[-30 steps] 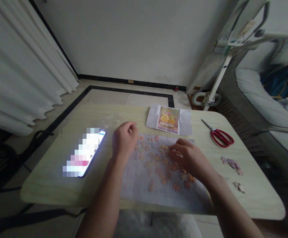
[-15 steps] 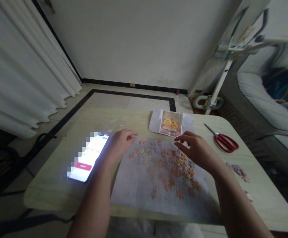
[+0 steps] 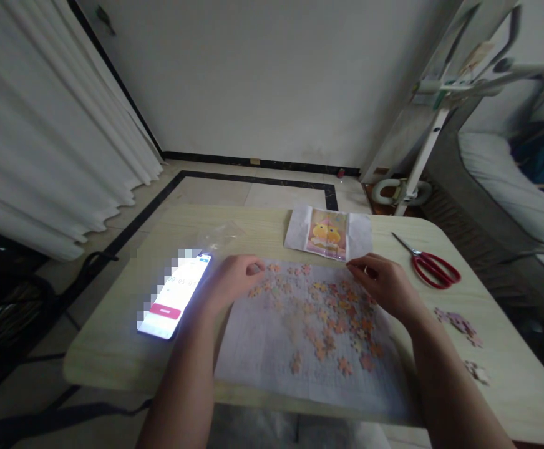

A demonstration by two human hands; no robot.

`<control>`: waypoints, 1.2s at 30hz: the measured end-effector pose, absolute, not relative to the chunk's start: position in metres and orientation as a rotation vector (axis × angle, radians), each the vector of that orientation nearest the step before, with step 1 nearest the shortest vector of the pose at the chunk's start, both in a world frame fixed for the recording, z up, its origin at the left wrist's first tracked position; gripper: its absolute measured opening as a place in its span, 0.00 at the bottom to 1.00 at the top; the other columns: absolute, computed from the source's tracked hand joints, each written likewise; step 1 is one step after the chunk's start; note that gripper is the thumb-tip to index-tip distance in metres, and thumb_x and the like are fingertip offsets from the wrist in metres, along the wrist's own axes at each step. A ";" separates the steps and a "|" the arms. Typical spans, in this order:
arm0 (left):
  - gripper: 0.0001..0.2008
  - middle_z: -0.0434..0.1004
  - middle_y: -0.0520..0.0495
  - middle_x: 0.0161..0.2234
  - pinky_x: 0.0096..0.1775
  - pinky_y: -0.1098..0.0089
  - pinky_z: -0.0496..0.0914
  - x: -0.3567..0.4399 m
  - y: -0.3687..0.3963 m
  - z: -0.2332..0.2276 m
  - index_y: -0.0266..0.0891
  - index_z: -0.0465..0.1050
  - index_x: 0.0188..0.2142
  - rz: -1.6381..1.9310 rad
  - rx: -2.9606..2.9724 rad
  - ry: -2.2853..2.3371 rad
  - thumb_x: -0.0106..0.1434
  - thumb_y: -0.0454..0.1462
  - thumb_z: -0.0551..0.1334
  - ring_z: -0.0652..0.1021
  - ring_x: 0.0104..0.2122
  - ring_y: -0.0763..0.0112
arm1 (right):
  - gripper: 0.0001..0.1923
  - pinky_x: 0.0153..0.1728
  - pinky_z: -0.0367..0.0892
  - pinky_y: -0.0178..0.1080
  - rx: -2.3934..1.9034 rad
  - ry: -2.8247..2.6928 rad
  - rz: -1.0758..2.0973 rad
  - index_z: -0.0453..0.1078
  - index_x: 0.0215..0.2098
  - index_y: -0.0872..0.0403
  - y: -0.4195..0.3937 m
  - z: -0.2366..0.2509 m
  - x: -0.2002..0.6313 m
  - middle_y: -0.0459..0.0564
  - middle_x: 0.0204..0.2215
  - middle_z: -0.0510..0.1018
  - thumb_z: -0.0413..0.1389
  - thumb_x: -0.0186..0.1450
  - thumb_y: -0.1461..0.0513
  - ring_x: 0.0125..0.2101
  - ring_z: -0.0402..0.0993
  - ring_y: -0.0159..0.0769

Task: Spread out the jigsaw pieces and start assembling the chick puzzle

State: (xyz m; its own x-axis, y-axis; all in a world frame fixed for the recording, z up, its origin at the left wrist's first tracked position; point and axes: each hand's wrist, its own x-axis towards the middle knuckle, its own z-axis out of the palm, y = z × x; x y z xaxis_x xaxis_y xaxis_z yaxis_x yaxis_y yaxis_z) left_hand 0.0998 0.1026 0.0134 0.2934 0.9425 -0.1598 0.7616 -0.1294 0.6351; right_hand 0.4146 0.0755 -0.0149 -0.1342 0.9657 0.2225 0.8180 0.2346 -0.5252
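Observation:
A thin white sheet (image 3: 262, 352) lies on the table, bearing many loose jigsaw pieces (image 3: 337, 324) in orange, yellow and pink, thickest toward its right half. At the sheet's far left corner, my left hand (image 3: 241, 274) is closed, thumb and forefinger pinched on the edge. My right hand (image 3: 382, 280) pinches the far edge near the right corner, its fingertips together. Just beyond the sheet lies a creased paper with a picture of two yellow chicks (image 3: 327, 233). Each palm hides part of the corner beneath it.
Left of my left arm a lit phone (image 3: 176, 296) shows a timer. Behind it is a clear plastic bag (image 3: 223, 234). Red-handled scissors (image 3: 435, 269) lie at the right, with pink joined pieces (image 3: 461, 324) and pale pieces (image 3: 476, 372) nearer me on the table (image 3: 510, 399).
My right hand has moved right along the sheet's far edge, and its fingers have closed together. My left hand has stayed near the left corner. The view has shifted slightly.

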 end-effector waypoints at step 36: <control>0.12 0.73 0.52 0.23 0.26 0.70 0.54 0.143 0.084 -0.001 0.42 0.73 0.27 0.028 2.260 1.209 0.56 0.47 0.64 0.70 0.23 0.71 | 0.11 0.27 0.61 0.34 -1.591 -1.959 0.438 0.75 0.33 0.55 0.074 -0.016 0.405 0.48 0.25 0.76 0.52 0.65 0.60 0.24 0.67 0.33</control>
State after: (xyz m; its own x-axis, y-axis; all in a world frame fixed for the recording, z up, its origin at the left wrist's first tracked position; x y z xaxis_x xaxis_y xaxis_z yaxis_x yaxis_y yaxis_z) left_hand 0.1429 0.0839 -0.0009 0.5911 0.7700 -0.2401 0.7579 -0.4285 0.4919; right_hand 0.4054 0.0735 -0.0162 -0.1280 0.9660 0.2245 0.7788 0.2381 -0.5804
